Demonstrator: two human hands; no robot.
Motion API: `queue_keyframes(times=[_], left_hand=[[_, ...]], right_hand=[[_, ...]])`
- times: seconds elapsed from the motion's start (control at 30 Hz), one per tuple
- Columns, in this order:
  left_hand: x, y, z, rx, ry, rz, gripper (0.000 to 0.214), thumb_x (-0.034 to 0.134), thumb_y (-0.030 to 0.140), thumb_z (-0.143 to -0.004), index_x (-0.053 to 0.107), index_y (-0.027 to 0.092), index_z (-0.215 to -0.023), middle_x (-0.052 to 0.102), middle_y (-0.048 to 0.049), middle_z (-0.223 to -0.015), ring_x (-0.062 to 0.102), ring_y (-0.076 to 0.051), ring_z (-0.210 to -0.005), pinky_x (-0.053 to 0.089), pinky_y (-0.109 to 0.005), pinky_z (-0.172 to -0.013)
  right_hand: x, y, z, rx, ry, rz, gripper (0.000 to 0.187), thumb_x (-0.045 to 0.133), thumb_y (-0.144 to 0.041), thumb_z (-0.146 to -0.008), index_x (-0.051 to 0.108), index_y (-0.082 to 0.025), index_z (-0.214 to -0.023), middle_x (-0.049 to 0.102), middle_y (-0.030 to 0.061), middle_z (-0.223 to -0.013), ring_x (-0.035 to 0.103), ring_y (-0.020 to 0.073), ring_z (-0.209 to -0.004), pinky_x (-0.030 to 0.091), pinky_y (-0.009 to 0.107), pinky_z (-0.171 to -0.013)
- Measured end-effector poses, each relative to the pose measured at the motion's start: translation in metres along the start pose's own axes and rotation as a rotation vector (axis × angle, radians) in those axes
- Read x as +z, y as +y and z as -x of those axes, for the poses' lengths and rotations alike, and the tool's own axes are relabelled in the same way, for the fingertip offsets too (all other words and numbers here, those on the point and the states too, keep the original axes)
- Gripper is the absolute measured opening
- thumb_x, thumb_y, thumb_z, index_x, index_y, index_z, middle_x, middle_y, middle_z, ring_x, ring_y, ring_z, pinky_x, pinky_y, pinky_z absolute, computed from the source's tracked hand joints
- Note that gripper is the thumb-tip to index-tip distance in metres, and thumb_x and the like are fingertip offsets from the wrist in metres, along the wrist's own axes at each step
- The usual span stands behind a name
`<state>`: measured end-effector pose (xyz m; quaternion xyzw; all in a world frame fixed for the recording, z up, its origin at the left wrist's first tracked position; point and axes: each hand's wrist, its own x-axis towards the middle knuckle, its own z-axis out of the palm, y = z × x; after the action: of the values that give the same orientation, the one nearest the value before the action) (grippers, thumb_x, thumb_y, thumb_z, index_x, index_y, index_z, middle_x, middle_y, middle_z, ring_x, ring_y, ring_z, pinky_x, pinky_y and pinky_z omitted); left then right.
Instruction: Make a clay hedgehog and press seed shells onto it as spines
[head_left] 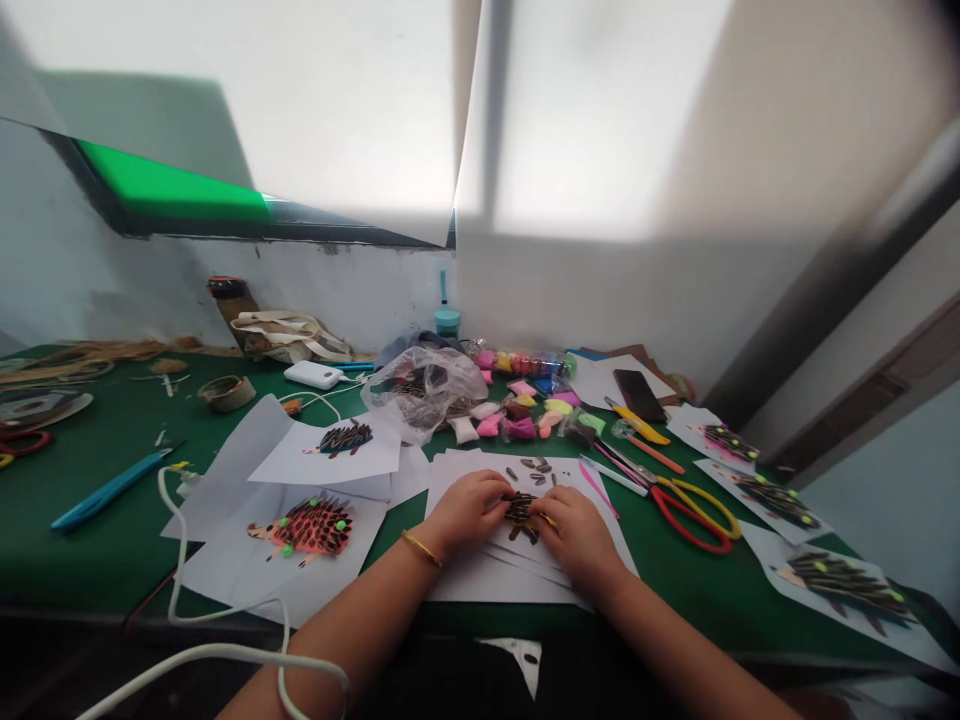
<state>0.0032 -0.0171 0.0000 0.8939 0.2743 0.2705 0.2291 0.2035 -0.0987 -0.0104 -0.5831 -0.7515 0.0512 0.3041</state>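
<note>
On a stack of white paper (480,580) lies a small clay hedgehog (519,508) with dark sunflower seeds for spines, yellow clay showing at its right side. My left hand (471,508) rests on the sheet, its fingers closed against the hedgehog's left edge. From the right, my right hand (581,535) bends over the opposite edge, thumb and fingertips pressed together; whatever they pinch is hidden. Several loose sunflower seeds (537,466) are scattered on the paper just beyond the hedgehog.
Finished-looking hedgehogs on paper lie left (319,530) and right (844,585). Small bags of coloured clay (517,428) and a plastic bag (427,390) sit behind. Scissors (694,515), a yellow cutter (637,420) and a phone (637,393) are at right; a white cable (180,570) trails left.
</note>
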Motion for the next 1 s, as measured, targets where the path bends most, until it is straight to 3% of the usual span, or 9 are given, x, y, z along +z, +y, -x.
queue_keyframes(times=[0.43, 0.53, 1.0], left_hand=[[0.001, -0.001, 0.000, 0.003, 0.007, -0.004, 0.024, 0.057, 0.017, -0.085, 0.069, 0.020, -0.105, 0.068, -0.0052, -0.108, 0.062, -0.019, -0.101, 0.049, -0.031, -0.094], [0.001, -0.002, 0.000, 0.006, 0.011, -0.003, 0.025, 0.056, 0.016, -0.085, 0.069, 0.021, -0.106, 0.068, -0.0052, -0.108, 0.062, -0.019, -0.102, 0.049, -0.032, -0.095], [0.001, -0.002, 0.001, 0.001, 0.024, -0.002, 0.024, 0.056, 0.016, -0.085, 0.069, 0.021, -0.105, 0.068, -0.0049, -0.108, 0.063, -0.018, -0.100, 0.049, -0.032, -0.094]], right_hand=[[0.000, 0.003, 0.004, 0.020, 0.033, -0.041, 0.014, 0.056, -0.021, -0.087, 0.069, -0.021, -0.091, 0.064, 0.0055, -0.088, 0.056, 0.0209, -0.088, 0.041, 0.032, -0.079], [-0.004, 0.002, 0.008, 0.020, 0.041, -0.020, 0.012, 0.054, -0.021, -0.086, 0.066, -0.020, -0.084, 0.063, 0.0056, -0.085, 0.056, 0.0210, -0.085, 0.041, 0.032, -0.077], [-0.003, 0.003, 0.008, 0.109, -0.062, 0.084, 0.013, 0.058, -0.024, -0.084, 0.071, -0.022, -0.082, 0.063, 0.0045, -0.086, 0.056, 0.0205, -0.086, 0.040, 0.031, -0.077]])
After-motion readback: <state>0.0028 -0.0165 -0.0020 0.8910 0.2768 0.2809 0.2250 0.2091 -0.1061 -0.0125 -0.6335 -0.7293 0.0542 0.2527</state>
